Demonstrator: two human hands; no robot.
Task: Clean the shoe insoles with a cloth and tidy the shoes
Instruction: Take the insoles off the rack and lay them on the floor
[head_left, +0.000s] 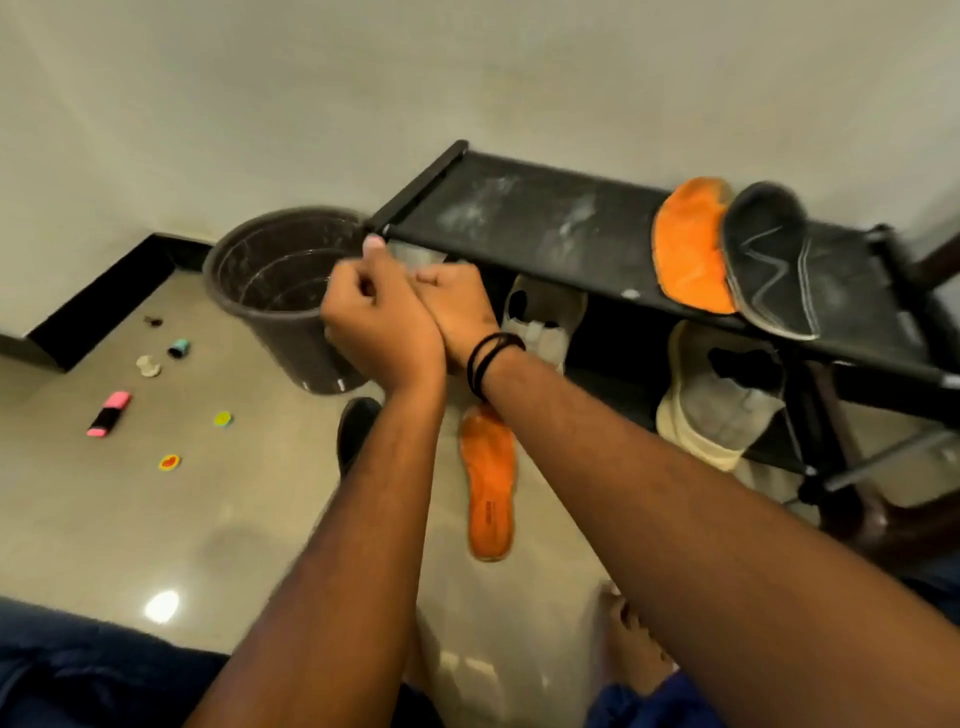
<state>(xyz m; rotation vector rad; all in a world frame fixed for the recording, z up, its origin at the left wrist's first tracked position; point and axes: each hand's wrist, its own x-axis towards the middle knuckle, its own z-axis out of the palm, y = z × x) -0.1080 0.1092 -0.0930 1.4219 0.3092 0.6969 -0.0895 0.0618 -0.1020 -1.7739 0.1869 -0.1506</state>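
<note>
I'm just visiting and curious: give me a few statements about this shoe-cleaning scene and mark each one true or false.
1. An orange insole lies on the rack's top shelf. True.
2. The bucket stands right of the rack. False: it stands left of it.
3. Another orange insole lies on the floor. True.
4. The pink marker lies on the shelf. False: it is on the floor.
5. The right hand wears black wristbands. True.

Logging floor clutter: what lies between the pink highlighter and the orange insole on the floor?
In the head view, two round stickers lie between pink highlighter and floor insole, then a dark insole, partly hidden behind the left forearm.
</note>
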